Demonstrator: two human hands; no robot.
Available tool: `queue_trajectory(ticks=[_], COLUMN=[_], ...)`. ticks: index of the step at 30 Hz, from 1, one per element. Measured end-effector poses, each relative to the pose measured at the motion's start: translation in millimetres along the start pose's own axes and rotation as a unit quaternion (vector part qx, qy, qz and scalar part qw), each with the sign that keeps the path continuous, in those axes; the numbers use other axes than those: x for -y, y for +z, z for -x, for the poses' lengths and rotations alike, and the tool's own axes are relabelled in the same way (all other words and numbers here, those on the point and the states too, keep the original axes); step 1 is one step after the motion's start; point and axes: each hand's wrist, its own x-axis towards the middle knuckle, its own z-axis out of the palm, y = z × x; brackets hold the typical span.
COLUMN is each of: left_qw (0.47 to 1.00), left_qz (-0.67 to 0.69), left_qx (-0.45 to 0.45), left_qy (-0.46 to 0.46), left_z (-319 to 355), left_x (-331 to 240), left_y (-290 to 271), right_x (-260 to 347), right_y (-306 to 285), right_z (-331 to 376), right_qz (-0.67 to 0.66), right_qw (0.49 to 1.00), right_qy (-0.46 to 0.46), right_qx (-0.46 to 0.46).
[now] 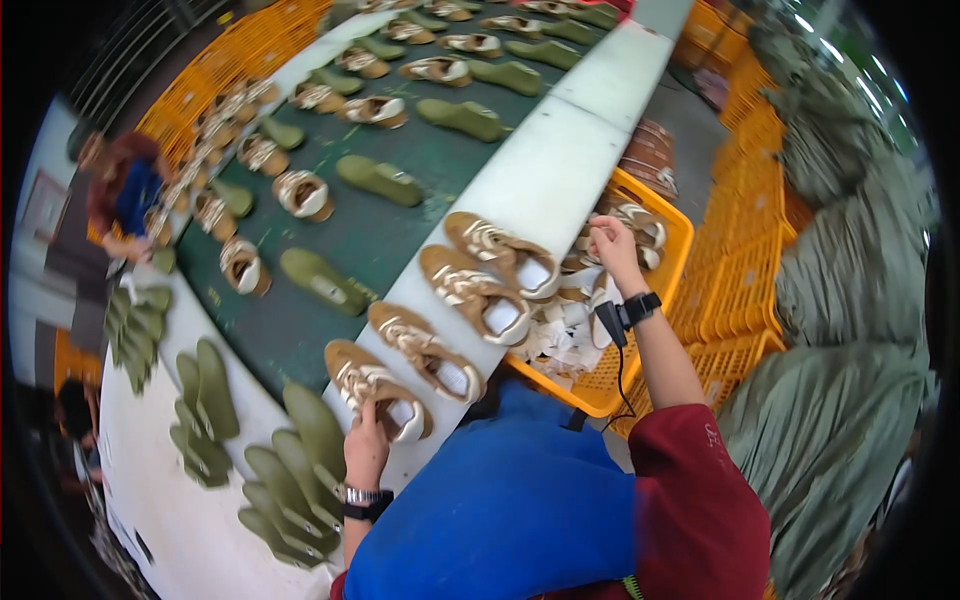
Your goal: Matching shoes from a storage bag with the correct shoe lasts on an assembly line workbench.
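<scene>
Four brown-and-cream sneakers stand in two pairs on the white table edge before me. My left hand [367, 450] is closed at the side of the nearest sneaker [372, 385], its fingers at the shoe's opening. Beside that shoe sits its mate [425, 350]. Farther along the edge is the other pair, with one sneaker [475, 290] and a second [505, 250]. My right hand [615, 247] hovers over a yellow crate [672, 260] with its fingers curled together; whatever they hold, if anything, is hidden. Inside the crate lie more sneakers [640, 225] and white paper scraps [560, 340].
A green conveyor belt [330, 225] carries sneakers and olive shoe lasts [380, 180]. More lasts [290, 500] lie on the white table at left. Another person [130, 190] works across the belt. Stacked yellow crates [735, 270] and grey-green covered piles [835, 420] line my right.
</scene>
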Motion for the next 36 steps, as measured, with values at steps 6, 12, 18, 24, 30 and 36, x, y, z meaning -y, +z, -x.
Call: queue_trajectory(ticks=[6,12,18,24,30,36], left_qw=[0.998,0.969,0.966,0.951,0.927,0.99], left_qz=[0.031,-0.052,-0.1,-0.056,-0.15,0.071], left_qx=[0.03,0.19,0.171,0.227,0.312,0.109], left_qy=[0.041,-0.147,-0.164,-0.201,-0.144,0.047], left_z=[-14,-20,-23,-40,-67,-102], left_x=[-27,-74,-56,-68,-87,-139], left_y=[-11,-20,3,-12,-52,-89], right_x=[-141,-234,-282,-267,-147,-3], right_y=[-119,-63,-37,-32,-87,-105], right_z=[-56,-92,-130,-130,17,70], right_qz=[0.153,-0.13,-0.197,-0.339,-0.685,-0.313], right_qw=[0.947,0.881,0.875,0.874,0.722,0.923], right_qy=[0.281,0.441,0.382,0.255,0.102,0.105], right_qx=[-0.028,-0.11,-0.222,-0.238,0.012,0.199])
